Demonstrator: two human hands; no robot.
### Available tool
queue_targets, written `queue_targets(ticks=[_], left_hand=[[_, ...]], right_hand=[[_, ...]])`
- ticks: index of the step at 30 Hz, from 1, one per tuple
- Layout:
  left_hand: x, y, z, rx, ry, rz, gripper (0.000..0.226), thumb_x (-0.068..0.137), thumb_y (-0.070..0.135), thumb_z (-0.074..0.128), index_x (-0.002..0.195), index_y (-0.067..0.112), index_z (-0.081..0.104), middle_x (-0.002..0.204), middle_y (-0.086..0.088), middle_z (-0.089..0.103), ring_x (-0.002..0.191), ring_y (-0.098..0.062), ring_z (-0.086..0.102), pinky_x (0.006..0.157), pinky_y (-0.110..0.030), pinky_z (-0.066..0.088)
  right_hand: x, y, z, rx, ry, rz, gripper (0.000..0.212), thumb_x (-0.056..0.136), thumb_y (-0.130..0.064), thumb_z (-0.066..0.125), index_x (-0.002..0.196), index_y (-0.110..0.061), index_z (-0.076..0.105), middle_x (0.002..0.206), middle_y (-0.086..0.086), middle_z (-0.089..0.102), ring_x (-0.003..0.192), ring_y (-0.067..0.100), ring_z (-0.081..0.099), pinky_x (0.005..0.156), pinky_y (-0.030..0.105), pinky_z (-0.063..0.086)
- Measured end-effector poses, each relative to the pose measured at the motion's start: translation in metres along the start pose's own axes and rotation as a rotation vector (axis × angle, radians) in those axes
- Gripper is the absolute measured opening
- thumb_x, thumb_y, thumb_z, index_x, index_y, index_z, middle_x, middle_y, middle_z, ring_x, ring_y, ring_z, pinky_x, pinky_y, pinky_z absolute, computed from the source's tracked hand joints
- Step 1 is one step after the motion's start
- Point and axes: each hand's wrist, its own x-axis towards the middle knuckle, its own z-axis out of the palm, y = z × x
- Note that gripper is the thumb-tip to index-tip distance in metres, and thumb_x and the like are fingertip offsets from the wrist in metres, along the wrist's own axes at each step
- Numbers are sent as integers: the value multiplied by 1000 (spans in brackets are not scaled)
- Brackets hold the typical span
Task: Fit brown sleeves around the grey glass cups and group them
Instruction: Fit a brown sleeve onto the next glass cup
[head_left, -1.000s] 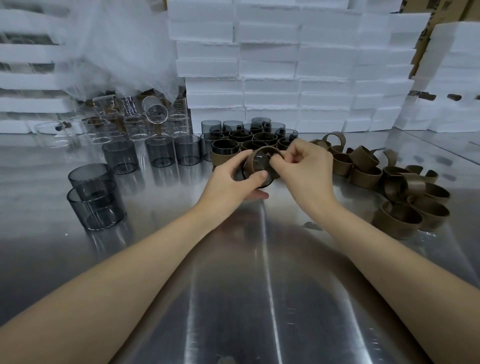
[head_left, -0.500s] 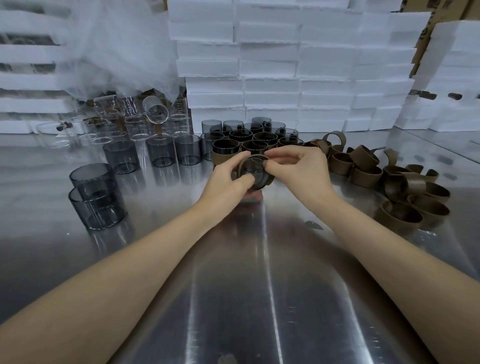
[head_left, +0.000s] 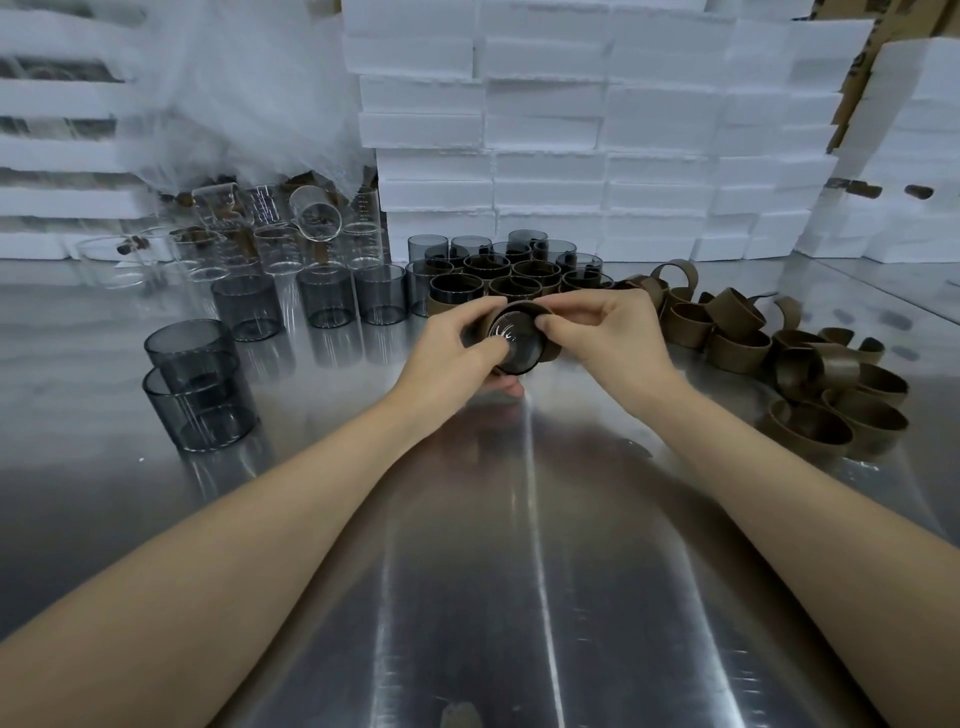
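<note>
In the middle of the frame, just above the metal table (head_left: 519, 571), both hands hold one grey glass cup (head_left: 511, 338) tipped so that its base faces the camera. The left hand (head_left: 452, 348) curls round the cup's left wall with the thumb laid across the base. The right hand (head_left: 608, 338) pinches the brown sleeve (head_left: 551, 353) at the cup's right side, fingers bent close. Whether the sleeve is fully seated cannot be told. The glass is likely rigid, smooth and slippery, light enough for fingertips but breakable if it drops on the metal, so it is best held by wall and base together. The sleeve looks thin and pliable and would buckle if squeezed, so pushing evenly on its edge should serve better. Just behind the hands stands the group of sleeved cups (head_left: 498, 275), packed close. Bare grey cups (head_left: 332, 296) stand to the left of centre, and loose sleeves (head_left: 810, 374) lie heaped at the right. White foam boxes (head_left: 545, 130) fill the top of the frame.
</note>
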Motion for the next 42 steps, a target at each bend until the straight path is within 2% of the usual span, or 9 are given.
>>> queue_targets(ticks=[6,11,15,20,26,28,30,36,42], left_hand=[[1,1,-3,-29,-1,-15,43,87,-13,42,109,17,65,106,-12,64,62,-31,70,57,-26,59],[-1,1,-11,-14,-52,-20,46,87,-9,42,120,14,64,111,-11,66,66,-35,73,61,-27,61],[-2,-1,-11,-13,-93,-9,48,87,-8,42,119,18,65,108,-8,69,66,-35,73,60,-27,60],[1,-6,-13,-164,-125,-104,39,97,8,52,132,22,58,115,-11,70,79,-35,74,66,-21,57],[4,-3,-11,-219,-140,-137,73,75,59,57,130,11,55,110,-10,70,66,-18,67,65,-20,54],[4,-2,-9,-251,-150,-160,74,75,62,54,128,11,56,102,-10,67,58,-14,60,61,-19,51],[3,-1,-7,-290,-171,-183,65,77,63,52,121,16,60,93,-6,66,54,-13,53,58,-19,48],[1,3,-6,-351,-163,-230,55,77,63,50,110,21,59,76,-1,64,45,-10,43,47,-15,40],[1,3,-3,-320,-161,-262,60,78,68,45,115,22,59,67,5,62,42,-7,36,48,-16,34]], right_hand=[[2,3,1,5,-45,-9,23,83,5,69,105,-1,72,101,11,73,97,19,70,94,34,54],[3,5,-2,116,-41,103,11,76,-9,80,83,-17,76,81,-2,76,79,7,70,73,18,51],[-1,14,0,291,-188,310,20,87,-15,68,107,-11,70,112,13,71,110,28,65,101,43,49],[0,17,-5,435,-342,398,48,86,-31,64,127,-6,60,129,23,60,127,41,50,112,47,38],[-3,10,-6,443,-409,387,41,86,-47,55,115,-23,69,122,12,67,113,23,64,90,25,53],[-3,7,-5,473,-406,404,37,84,-52,56,108,-29,71,113,4,71,102,16,68,84,23,53],[-3,8,-4,539,-389,417,47,82,-57,56,116,-26,65,110,1,72,97,13,68,86,27,49],[-3,6,-1,688,-428,421,44,79,-60,59,106,-29,75,120,2,69,110,14,65,88,26,52],[-2,5,-1,809,-397,482,45,73,-59,66,98,-23,78,108,5,73,97,13,70,75,23,55]])
